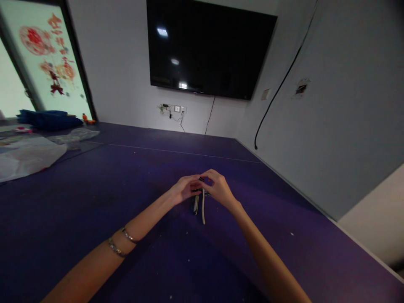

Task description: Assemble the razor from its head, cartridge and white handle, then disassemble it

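Observation:
In the middle of the head view, a small dark object with long, narrow cream strips (203, 210) is at my fingers. The strips hang or stick out toward me, and the dark upper part is mostly covered by my hands, so its kind is unclear. My left hand (187, 187) holds it from the left side, fingers bent around its top. From the right, my right hand (217, 186) pinches at the top of the same object with thumb and fingertips. The fingertips of both hands nearly meet there. Two bracelets (121, 243) circle my left forearm.
A purple surface (132, 235) with small white specks spreads beneath my hands. Clear plastic sheets (34, 153) and a dark blue cloth bundle (49, 120) lie at the far left. A black cable (277, 90) hangs along the right wall. Ahead is a wall-mounted television (208, 46).

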`<state>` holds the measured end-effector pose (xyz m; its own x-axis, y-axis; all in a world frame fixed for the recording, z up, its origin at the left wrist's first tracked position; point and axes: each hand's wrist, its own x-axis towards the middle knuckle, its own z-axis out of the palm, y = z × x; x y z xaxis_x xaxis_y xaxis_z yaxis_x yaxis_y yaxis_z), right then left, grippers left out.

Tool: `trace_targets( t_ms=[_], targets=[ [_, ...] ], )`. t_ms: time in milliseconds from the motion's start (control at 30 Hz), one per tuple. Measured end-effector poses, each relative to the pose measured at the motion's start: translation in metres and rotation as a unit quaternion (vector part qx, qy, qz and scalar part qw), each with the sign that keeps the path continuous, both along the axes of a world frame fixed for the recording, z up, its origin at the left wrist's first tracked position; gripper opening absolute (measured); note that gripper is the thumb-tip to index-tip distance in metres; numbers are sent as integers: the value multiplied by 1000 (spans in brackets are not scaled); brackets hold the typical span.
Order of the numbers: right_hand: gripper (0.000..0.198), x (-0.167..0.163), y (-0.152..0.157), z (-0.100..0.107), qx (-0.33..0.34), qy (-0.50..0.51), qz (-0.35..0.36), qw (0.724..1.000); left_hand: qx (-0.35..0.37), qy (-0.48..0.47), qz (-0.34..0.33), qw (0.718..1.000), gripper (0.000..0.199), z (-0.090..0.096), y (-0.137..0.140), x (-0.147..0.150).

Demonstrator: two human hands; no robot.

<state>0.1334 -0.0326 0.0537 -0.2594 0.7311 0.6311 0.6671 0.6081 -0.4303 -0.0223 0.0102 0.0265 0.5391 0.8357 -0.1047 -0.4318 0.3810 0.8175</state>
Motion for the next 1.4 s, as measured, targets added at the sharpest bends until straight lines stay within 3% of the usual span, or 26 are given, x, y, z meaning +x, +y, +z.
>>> trace_targets(
  t_ms=[233,667,1100,1300,1400],
  targets=[
    [16,3,2,1,15,59,6,998,-16,-31,30,999,9,3,0,4],
    [20,14,9,-1,-31,106,38,993,-9,-6,115,993,19,3,6,3],
    [23,22,14,-7,-141,151,24,978,51,32,171,983,16,-2,7,2],
    [26,28,20,-12,-196,180,34,964,110,79,176,975,15,-8,5,5],
    [27,37,27,-18,-200,211,27,957,215,168,185,944,19,-15,14,5]
  ],
)
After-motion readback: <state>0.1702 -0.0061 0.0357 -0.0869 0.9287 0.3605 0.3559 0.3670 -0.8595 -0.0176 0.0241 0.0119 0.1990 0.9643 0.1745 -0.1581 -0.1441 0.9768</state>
